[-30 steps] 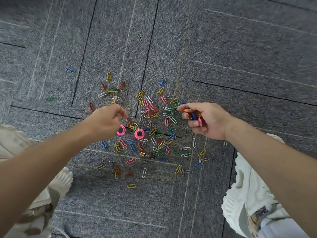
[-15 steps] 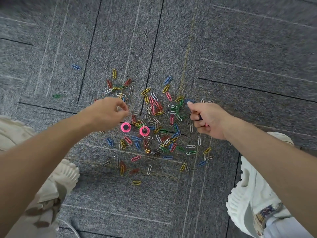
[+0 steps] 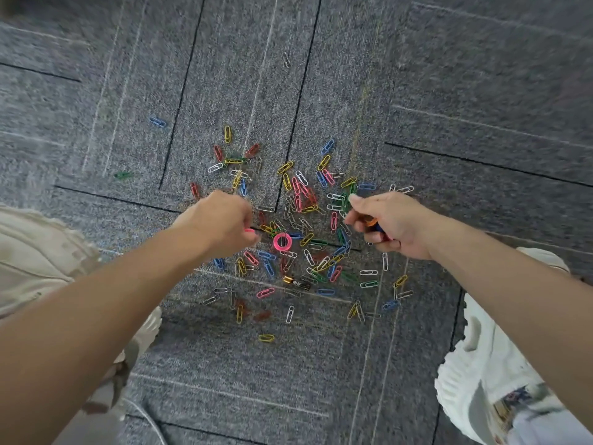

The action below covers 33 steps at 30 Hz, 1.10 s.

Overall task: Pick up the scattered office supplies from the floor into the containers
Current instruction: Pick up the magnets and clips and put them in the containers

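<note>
From the head camera I look straight down at a grey carpet floor (image 3: 449, 75) strewn with coloured paper clips (image 3: 308, 200), thickest between my two hands. My left hand (image 3: 221, 220) is curled down over the left edge of the pile, fingers closed, with a sliver of pink showing under the fingertips; I judge it is pinched on a small pink ring, but the knuckles hide the grip. A second pink ring (image 3: 282, 241) lies flat on the carpet just beside that hand. My right hand (image 3: 390, 221) is closed around a few gathered pieces, orange and blue showing in the palm, while its thumb and forefinger reach toward a green clip.

A small battery (image 3: 296, 282) lies among the clips below the ring. Stray clips sit well apart: a blue clip (image 3: 157, 121) and a green clip (image 3: 122, 175) to the far left.

The clips look light, thin and stiff, and they lie flat in the pile of the carpet, so I expect to nip each by its raised wire loop or rake several together. They may snag and chain.

No container is in view. Open carpet lies above the pile; a white shoe (image 3: 487, 342) and a beige trouser leg (image 3: 35, 252) hem in the lower corners.
</note>
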Each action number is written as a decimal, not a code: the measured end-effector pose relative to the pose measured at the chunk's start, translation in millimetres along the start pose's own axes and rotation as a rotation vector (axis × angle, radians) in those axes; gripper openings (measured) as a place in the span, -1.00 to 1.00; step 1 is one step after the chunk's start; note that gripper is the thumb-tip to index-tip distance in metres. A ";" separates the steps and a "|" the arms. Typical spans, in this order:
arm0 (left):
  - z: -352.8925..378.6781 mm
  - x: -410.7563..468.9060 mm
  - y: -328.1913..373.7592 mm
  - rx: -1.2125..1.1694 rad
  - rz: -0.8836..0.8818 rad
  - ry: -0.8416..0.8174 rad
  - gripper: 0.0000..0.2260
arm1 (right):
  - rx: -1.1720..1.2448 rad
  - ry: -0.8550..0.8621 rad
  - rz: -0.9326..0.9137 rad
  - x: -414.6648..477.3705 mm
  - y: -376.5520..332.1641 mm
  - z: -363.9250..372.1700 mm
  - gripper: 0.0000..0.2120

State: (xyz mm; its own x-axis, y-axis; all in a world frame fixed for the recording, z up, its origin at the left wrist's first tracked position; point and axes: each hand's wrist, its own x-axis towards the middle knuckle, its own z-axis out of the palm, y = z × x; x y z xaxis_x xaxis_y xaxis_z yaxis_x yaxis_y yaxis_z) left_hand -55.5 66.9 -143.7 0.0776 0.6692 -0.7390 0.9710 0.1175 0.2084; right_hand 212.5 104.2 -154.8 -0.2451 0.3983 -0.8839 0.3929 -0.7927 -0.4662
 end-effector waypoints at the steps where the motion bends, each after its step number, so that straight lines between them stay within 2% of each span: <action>1: -2.4 0.9 -1.0 -0.028 0.024 -0.014 -0.86 | -0.011 -0.016 -0.001 -0.5 0.3 0.5 -0.75; 3: -7.2 0.5 -2.5 -0.107 0.062 -0.055 -0.94 | -0.022 -0.035 -0.009 -1.8 0.7 2.3 -0.81; 7: -0.4 -4.6 -3.2 -0.276 0.065 -0.091 -0.90 | -0.079 -0.029 -0.007 -3.4 -2.0 8.2 -0.78; 9: 8.9 -6.1 3.5 -0.262 0.039 -0.038 -0.91 | -0.096 -0.023 0.013 -3.3 -3.5 11.0 -0.70; 13: 20.7 -8.1 24.8 -0.167 -0.086 0.055 -0.68 | -0.128 -0.025 0.056 -1.2 0.0 18.8 -0.64; 17: 28.9 -6.3 37.8 -0.186 -0.143 0.122 -0.71 | -0.155 -0.044 0.071 -0.2 6.7 25.6 -0.63; 23: 42.4 -5.3 59.5 -0.143 -0.069 0.179 -0.87 | -0.204 -0.029 0.028 -1.6 8.5 24.5 -0.66; 30: 28.8 -1.6 61.1 -0.293 0.089 0.062 -0.72 | -0.393 -0.041 -0.114 -6.7 7.9 29.5 -0.75; 33: 22.5 0.2 55.6 -0.378 0.022 0.081 -0.67 | -0.434 -0.019 -0.147 -6.7 7.8 28.9 -0.76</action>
State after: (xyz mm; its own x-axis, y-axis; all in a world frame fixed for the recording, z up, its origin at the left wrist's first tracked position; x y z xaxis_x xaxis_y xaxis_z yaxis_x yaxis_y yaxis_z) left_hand 3.6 57.0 -146.7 0.0644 0.7286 -0.6819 0.8164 0.3545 0.4558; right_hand 191.5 82.0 -151.4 -0.3401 0.4805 -0.8083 0.6865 -0.4605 -0.5627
